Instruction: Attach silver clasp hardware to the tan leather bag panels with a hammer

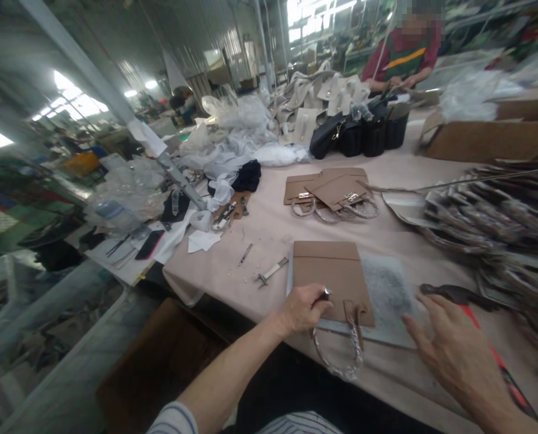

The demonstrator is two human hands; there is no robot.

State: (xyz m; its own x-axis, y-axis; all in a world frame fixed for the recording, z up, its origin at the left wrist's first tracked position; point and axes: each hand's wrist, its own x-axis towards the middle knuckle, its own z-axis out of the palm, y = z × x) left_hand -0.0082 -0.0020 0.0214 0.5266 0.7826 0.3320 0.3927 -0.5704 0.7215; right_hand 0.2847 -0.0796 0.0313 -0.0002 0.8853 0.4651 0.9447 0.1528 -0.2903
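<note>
My left hand [305, 308] is closed in a pinch on a small metal piece [326, 293] with a shiny top, its exact kind hidden by the fingers. It rests over a brown leather bag panel [327, 271] that has a plastic-wrapped handle [338, 369] hanging off the table's near edge. Beneath the panel lies a grey slab [388, 289]. My right hand [456, 346] has its fingers apart, just right of the slab. Close by it lies a hammer [458, 294] with a red and black handle, partly covered by the hand.
Calipers [272, 271] and a thin tool [246, 255] lie left of the panel. More brown bag panels [327, 188] lie behind, with stacked wrapped handles [490, 211] at right. Black bags [363, 134] and a cardboard box [490, 140] stand farther back. A person [404, 54] works across the table.
</note>
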